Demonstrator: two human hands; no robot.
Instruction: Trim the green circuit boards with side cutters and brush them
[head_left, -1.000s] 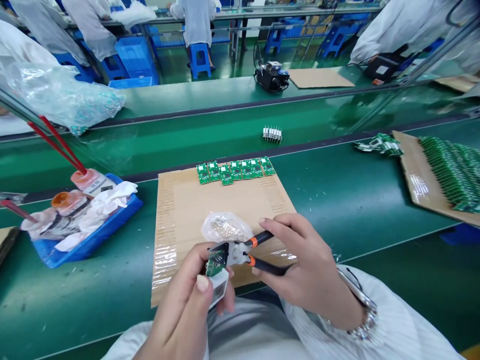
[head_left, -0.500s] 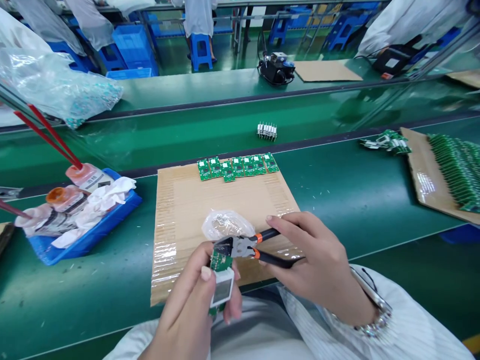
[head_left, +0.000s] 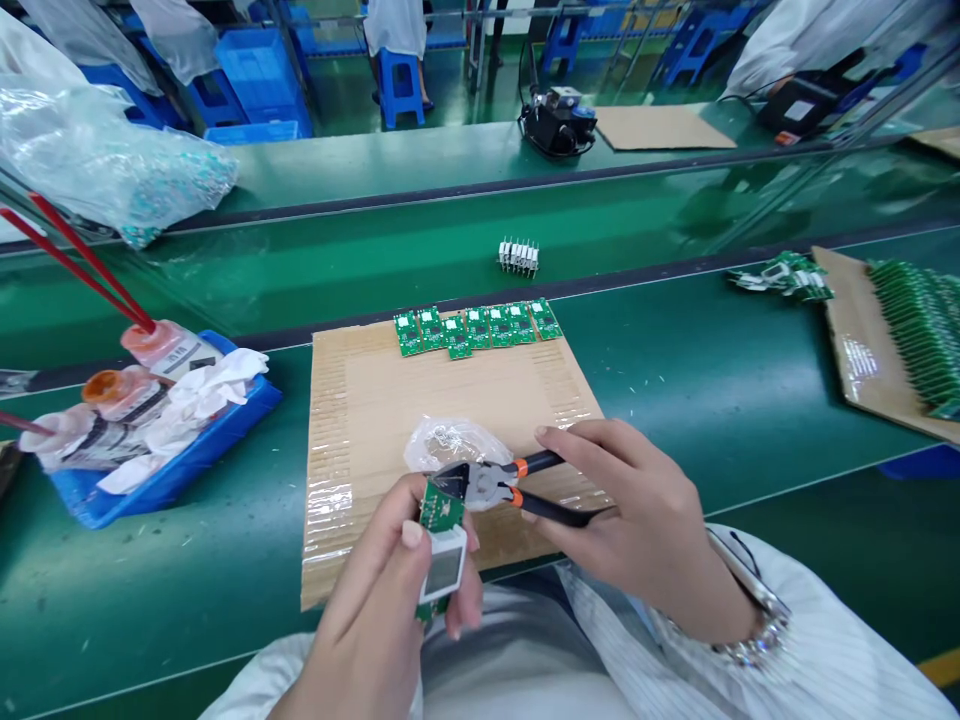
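Observation:
My left hand (head_left: 375,620) is closed round a small green circuit board with a white display (head_left: 441,545), held upright over the near edge of a cardboard sheet (head_left: 375,400). My right hand (head_left: 630,520) grips black-handled cutting pliers with orange collars (head_left: 502,485); their jaws touch the top edge of the board. A small clear plastic bag (head_left: 442,442) lies on the cardboard just behind the pliers. A row of several green circuit boards (head_left: 476,327) lies along the cardboard's far edge.
A blue tray (head_left: 172,470) with bottles and white cloth sits at the left. A group of white parts (head_left: 519,256) stands on the belt. More cardboard with green boards (head_left: 907,330) lies at the right. A plastic bag (head_left: 112,170) and a black device (head_left: 559,120) are farther off.
The board in my left hand has turned more upright, with its display showing. The pliers' jaws have shifted to the board's top edge. The view has moved slightly.

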